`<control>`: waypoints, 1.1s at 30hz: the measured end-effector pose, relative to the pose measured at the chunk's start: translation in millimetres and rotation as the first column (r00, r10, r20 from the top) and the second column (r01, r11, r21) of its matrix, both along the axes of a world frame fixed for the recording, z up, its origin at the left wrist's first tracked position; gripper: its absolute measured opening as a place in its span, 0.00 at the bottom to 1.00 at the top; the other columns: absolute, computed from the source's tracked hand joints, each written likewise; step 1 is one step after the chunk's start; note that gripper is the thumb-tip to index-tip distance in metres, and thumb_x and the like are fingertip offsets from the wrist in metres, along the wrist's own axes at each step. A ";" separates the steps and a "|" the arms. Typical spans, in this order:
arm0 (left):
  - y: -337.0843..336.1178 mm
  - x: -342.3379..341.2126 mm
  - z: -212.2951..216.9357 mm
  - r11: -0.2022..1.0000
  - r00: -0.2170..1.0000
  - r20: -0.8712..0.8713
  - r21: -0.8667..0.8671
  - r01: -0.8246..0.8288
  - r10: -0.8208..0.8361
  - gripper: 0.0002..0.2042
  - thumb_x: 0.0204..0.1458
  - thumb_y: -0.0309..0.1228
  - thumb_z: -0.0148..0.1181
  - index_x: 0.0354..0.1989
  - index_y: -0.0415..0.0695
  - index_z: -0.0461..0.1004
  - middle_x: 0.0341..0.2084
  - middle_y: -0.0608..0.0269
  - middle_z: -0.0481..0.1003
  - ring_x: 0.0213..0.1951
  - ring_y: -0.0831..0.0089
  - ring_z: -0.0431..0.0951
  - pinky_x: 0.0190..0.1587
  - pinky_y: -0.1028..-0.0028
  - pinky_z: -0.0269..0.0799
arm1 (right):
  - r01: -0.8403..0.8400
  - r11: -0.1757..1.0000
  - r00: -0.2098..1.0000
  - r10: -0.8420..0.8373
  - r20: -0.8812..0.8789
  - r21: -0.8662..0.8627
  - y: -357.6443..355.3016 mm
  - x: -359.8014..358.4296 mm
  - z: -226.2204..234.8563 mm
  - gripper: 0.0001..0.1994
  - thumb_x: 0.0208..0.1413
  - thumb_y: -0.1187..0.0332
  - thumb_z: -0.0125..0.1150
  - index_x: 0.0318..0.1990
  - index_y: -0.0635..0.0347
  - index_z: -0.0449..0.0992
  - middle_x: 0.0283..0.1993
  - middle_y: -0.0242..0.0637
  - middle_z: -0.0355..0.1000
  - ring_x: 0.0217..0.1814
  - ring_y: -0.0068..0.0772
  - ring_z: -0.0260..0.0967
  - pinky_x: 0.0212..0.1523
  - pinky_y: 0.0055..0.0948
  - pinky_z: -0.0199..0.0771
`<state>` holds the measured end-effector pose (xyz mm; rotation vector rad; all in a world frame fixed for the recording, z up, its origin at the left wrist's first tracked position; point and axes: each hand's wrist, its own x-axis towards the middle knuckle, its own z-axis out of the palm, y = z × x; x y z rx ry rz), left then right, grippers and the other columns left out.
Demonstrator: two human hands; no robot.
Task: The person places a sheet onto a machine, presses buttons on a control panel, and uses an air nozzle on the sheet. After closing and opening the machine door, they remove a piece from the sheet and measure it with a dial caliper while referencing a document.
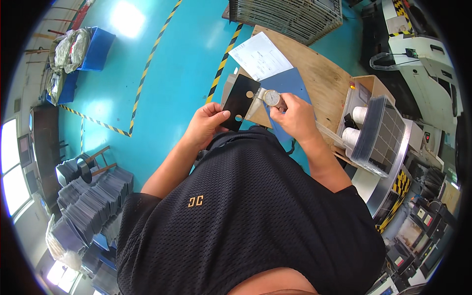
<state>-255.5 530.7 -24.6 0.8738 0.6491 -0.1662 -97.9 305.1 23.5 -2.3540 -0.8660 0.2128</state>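
Observation:
My left hand [205,123] grips a flat black plate [237,101] by its near left edge, thumb on top. Two round holes show along the plate's right side. In my right hand [298,118] is a dial caliper [271,98] with a round white face. The caliper's jaws meet the plate's right side near the holes; whether they touch a hole's edge is too small to tell. Both hands are held in front of my body, by the near left edge of a wooden table [322,73]. Behind them lie a printed sheet [263,57] and a blue board [289,81].
A wire rack [290,19] stands beyond the table. On the right are white spools [351,136] and a dark gridded panel [381,135]. Stacked grey sheets [96,201] and a blue bin [98,49] stand on the left. Yellow-black tape [145,81] marks the turquoise floor.

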 end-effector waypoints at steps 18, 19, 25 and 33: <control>-10.9 0.7 3.6 0.996 0.998 -0.062 0.089 0.022 -0.016 0.08 0.57 0.30 0.66 0.37 0.44 0.72 0.31 0.69 0.76 0.31 0.81 0.76 0.30 0.78 0.78 | -0.044 0.996 0.999 0.047 0.028 -0.079 -7.5 -5.4 -8.8 0.18 0.50 0.54 0.67 0.40 0.59 0.79 0.29 0.40 0.75 0.33 0.47 0.75 0.34 0.44 0.75; -10.9 1.1 3.5 0.992 0.996 -0.091 0.125 0.026 -0.015 0.08 0.57 0.31 0.66 0.38 0.44 0.72 0.32 0.68 0.77 0.32 0.81 0.77 0.31 0.79 0.77 | -0.048 0.995 0.999 0.049 0.015 -0.091 -7.5 -5.1 -8.8 0.18 0.50 0.54 0.67 0.40 0.59 0.79 0.29 0.40 0.75 0.33 0.47 0.75 0.34 0.44 0.75; -10.8 2.2 0.2 0.987 0.995 -0.087 0.150 0.055 -0.042 0.09 0.58 0.31 0.65 0.42 0.43 0.72 0.33 0.68 0.77 0.33 0.81 0.77 0.30 0.80 0.75 | -0.060 0.991 0.998 0.061 0.010 -0.120 -7.1 -4.4 -7.7 0.18 0.50 0.54 0.66 0.39 0.59 0.78 0.29 0.41 0.75 0.33 0.49 0.75 0.34 0.44 0.75; -20.8 0.9 -6.4 0.988 0.997 -0.081 0.151 0.012 0.000 0.09 0.59 0.31 0.63 0.42 0.43 0.71 0.33 0.67 0.77 0.33 0.80 0.77 0.30 0.79 0.76 | -0.073 0.990 0.997 0.074 0.002 -0.119 -5.2 -3.2 -13.0 0.17 0.50 0.55 0.66 0.37 0.61 0.77 0.29 0.43 0.74 0.33 0.50 0.75 0.34 0.45 0.75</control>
